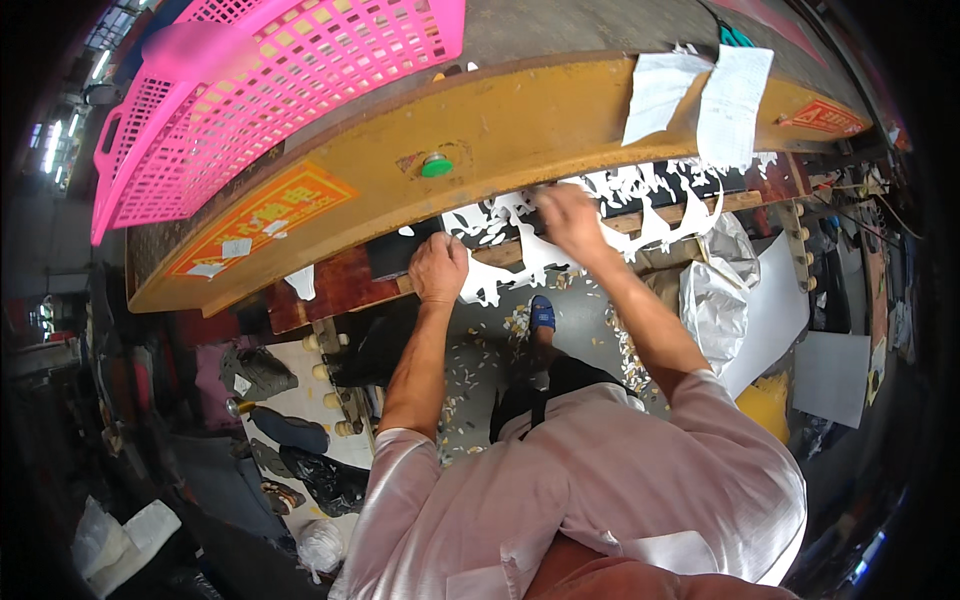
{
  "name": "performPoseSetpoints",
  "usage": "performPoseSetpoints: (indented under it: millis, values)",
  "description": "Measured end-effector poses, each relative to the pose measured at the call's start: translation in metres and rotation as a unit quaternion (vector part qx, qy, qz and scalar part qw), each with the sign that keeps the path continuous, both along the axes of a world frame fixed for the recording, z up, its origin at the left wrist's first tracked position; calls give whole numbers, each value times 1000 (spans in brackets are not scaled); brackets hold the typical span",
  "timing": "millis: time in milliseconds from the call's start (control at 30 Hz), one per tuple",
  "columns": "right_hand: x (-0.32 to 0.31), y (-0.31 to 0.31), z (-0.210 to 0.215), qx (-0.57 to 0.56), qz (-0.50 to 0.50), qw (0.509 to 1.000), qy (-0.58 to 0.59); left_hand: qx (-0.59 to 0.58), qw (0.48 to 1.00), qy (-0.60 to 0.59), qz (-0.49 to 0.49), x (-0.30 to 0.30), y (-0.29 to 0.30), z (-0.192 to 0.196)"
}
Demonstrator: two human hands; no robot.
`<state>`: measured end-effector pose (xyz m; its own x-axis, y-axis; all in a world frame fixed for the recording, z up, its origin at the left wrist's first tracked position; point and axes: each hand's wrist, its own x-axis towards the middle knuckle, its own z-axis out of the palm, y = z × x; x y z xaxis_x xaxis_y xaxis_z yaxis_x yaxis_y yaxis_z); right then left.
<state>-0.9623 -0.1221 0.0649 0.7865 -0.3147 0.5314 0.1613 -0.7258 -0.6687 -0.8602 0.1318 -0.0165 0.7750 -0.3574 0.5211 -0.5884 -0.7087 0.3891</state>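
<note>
A white sheet (540,252), cut through with holes and ragged along its front edge, lies over a dark board (392,254) beneath a yellow machine beam (540,115). Small white cut-out pieces (495,217) are scattered across it. My left hand (438,268) is closed at the sheet's left end, its fingers curled by the edge. Farther right, my right hand (570,222) reaches in over the sheet among the loose pieces. Its fingers are bent and smeared by motion, and their tips are partly hidden, so whether they grip anything does not show.
A green button (435,165) sits on the beam, close above my hands. A pink basket (300,80) and hanging papers (735,105) are on top. Scraps litter the floor (470,350) by my blue shoe (541,314). A silvery bag (715,305) stands right; shoes (288,430) lie left.
</note>
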Motion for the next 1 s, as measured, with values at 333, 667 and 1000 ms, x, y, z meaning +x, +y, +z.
performPoseSetpoints:
  millis: [333, 667, 1000]
  values:
    - [-43, -55, -60, -139, -71, 985, 68, 8, 1000, 0, -1, 5, 2, 13]
    - [-50, -56, -59, -112, -73, 988, 82, -11, 1000, -6, 2, -2, 4, 4]
    - [-107, -59, -25, -175, -70, 971, 144, -70, 995, 59, -32, -128, 47, 12]
